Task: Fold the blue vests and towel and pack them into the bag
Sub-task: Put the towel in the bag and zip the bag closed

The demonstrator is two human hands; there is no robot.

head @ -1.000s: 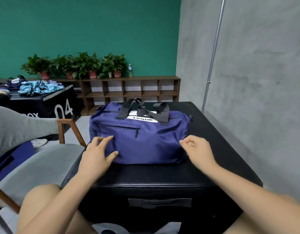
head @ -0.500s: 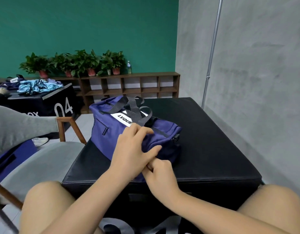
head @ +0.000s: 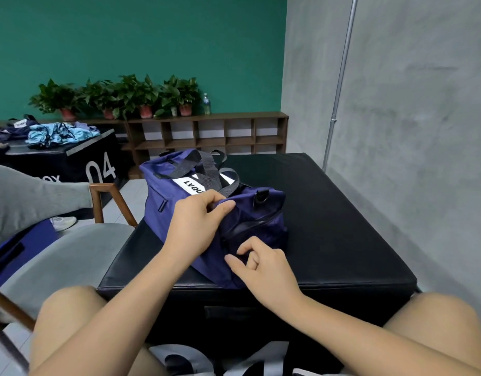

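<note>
left hand (head: pixel 196 226) parted from right hand (head: pixel 263 264), pinches bag (head: pixel 163 191) top; contents hidden

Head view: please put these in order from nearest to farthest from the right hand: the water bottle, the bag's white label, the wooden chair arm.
1. White label, on top of the bag, just beyond the right hand.
2. Wooden chair arm, off to the left.
3. Water bottle, on the shelf, at the back.
</note>
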